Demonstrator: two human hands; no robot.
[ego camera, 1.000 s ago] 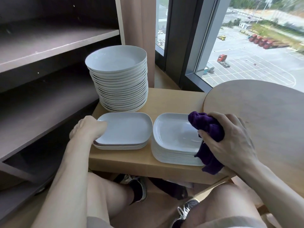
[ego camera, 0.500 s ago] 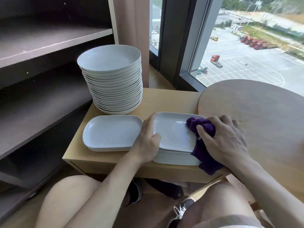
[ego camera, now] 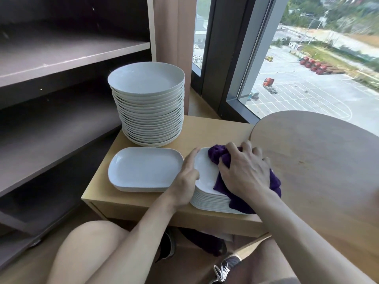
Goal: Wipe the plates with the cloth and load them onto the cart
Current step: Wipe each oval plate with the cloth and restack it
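Low wood table [ego camera: 215, 132] by window. R hand [ego camera: 244, 171] bunches purple cloth [ego camera: 217, 156], fingers curled round it, pressing it on top plate [ego camera: 205, 173] of rect. stack [ego camera: 209, 201] at table's front-right. L hand [ego camera: 184, 181] holds that plate's left rim, thumb laid straight along it. Shorter rect. stack [ego camera: 143, 169] just left; tall round stack [ego camera: 149, 111] behind it.

Restaurant or hotel dining space, upper floor. Bulk stacks of identical white plates [ego camera: 147, 111] on a low wooden stand [ego camera: 205, 130], dark shelving [ego camera: 61, 58] off its left edge, round wooden table [ego camera: 317, 160] over its right edge, tall window [ego camera: 254, 48] above a truck lot [ego camera: 297, 99].
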